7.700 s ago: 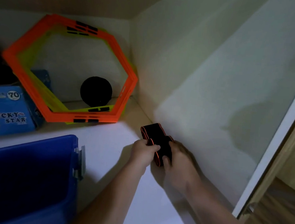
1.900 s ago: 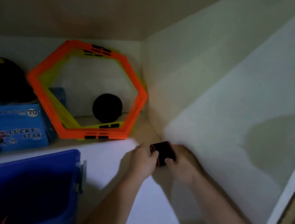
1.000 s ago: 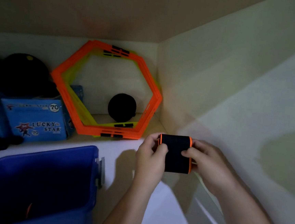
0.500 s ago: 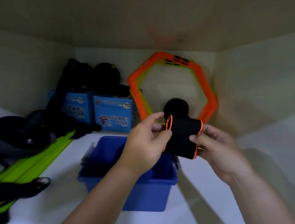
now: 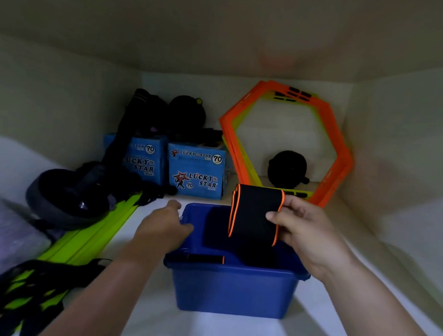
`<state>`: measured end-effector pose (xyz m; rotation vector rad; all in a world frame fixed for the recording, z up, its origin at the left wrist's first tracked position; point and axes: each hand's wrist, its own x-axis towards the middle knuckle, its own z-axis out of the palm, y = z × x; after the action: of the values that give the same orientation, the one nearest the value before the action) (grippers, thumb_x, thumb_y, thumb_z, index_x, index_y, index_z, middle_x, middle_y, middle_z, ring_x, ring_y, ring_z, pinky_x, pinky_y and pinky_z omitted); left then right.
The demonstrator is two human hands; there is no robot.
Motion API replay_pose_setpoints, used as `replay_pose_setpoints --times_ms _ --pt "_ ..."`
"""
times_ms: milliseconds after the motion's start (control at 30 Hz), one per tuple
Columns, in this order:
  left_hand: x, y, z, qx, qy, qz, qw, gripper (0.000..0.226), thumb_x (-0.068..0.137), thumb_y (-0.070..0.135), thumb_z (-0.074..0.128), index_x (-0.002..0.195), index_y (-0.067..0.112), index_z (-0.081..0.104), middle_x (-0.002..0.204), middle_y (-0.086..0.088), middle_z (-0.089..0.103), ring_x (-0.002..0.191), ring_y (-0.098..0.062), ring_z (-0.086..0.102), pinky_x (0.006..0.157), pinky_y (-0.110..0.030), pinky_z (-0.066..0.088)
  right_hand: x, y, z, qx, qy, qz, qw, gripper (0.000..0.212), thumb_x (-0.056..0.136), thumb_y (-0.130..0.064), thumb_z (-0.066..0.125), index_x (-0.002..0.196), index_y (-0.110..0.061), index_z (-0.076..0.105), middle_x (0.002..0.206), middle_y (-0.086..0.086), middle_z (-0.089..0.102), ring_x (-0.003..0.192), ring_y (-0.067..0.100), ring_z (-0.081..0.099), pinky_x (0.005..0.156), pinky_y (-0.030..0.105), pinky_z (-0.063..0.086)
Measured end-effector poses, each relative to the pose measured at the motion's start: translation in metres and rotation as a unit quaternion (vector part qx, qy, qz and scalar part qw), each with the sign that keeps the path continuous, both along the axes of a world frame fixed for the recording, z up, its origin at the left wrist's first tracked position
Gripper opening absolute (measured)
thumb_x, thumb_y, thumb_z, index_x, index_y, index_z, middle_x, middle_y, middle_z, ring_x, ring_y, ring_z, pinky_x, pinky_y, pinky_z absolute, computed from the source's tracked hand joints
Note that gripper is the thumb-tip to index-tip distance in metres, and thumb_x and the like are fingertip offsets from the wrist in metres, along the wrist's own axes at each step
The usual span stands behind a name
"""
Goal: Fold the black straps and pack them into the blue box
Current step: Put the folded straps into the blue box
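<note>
1. The folded black strap [image 5: 255, 216], edged in orange, hangs above the open blue box [image 5: 234, 287]. Its long axis runs up and down, with the lower end dipping toward the inside of the box.
2. The right hand [image 5: 304, 234] pinches the strap's right edge, thumb on the front and fingers behind. The strap shows no readable writing.
3. The left hand [image 5: 164, 225] rests on the box's left rim. Its fingers curl over the edge, but whether they clamp the rim I cannot tell.
4. Inside the box lies another dark strap [image 5: 204, 258] with an orange tip. The rest of the interior is too dark to make out.
5. The box stands on a white shelf [image 5: 140, 230] inside a dim cupboard.
6. Behind the box stand two blue cartons [image 5: 197, 172] printed "LUCKY STAR", "70" and "Blue". The left carton's lettering is partly covered by a black strap-like item.
7. Orange and yellow hexagon frames [image 5: 337, 151] lean against the back wall, with a round black object [image 5: 287, 169] seen through them.
8. To the left lie green strips [image 5: 94, 234], a dark round item [image 5: 67, 197] and black-and-green webbing [image 5: 25, 287], cut off at the frame edge. A pale blurred bundle sits at far left.
</note>
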<state>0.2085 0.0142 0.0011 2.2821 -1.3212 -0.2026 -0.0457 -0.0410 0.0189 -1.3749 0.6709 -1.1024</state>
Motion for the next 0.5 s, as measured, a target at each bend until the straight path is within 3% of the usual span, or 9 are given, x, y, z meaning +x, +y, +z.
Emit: replay_pose_setpoints --times_ms 200,367,433,500 --pt "-0.002 0.007 -0.005 -0.084 0.065 -0.001 0.994 0.047 0.086 0.023 0.064 0.132 0.021 0.053 0.101 -0.008 0.066 0.089 -0.027 0.059 0.073 -0.032 0.045 -0.002 -0.001 -0.001 -0.003 0.030 -0.027 0.999 0.024 0.092 0.009 0.059 0.106 -0.006 0.070 0.100 0.017 0.076 0.092 0.027 0.074 0.078 0.037 0.063" --pt "-0.020 0.033 -0.016 -0.207 0.099 0.016 0.973 0.049 0.089 0.014 0.061 0.136 0.022 0.048 0.102 -0.009 0.067 0.091 -0.031 0.058 0.074 -0.035 0.045 -0.005 0.004 -0.007 -0.064 0.147 -0.060 0.985 0.028 0.091 0.007 0.062 0.104 -0.015 0.072 0.085 0.004 0.079 0.088 0.025 0.076 0.081 0.038 0.059" --pt "-0.027 0.045 -0.018 -0.237 0.112 0.012 0.965 0.051 0.090 0.012 0.058 0.137 0.028 0.044 0.100 -0.008 0.067 0.088 -0.030 0.059 0.068 -0.034 0.042 -0.005 0.007 -0.013 -0.127 0.241 -0.081 0.959 0.026 0.091 0.000 0.064 0.108 -0.019 0.070 0.082 0.000 0.079 0.083 0.018 0.076 0.081 0.036 0.060" --pt "-0.035 0.057 -0.020 -0.255 0.134 0.010 0.958 0.051 0.092 0.013 0.056 0.136 0.034 0.041 0.095 -0.002 0.066 0.083 -0.025 0.061 0.059 -0.032 0.041 -0.003 0.012 -0.018 -0.194 0.354 -0.107 0.909 0.029 0.090 -0.011 0.066 0.115 -0.026 0.066 0.071 -0.006 0.073 0.074 0.006 0.070 0.076 0.023 0.055"
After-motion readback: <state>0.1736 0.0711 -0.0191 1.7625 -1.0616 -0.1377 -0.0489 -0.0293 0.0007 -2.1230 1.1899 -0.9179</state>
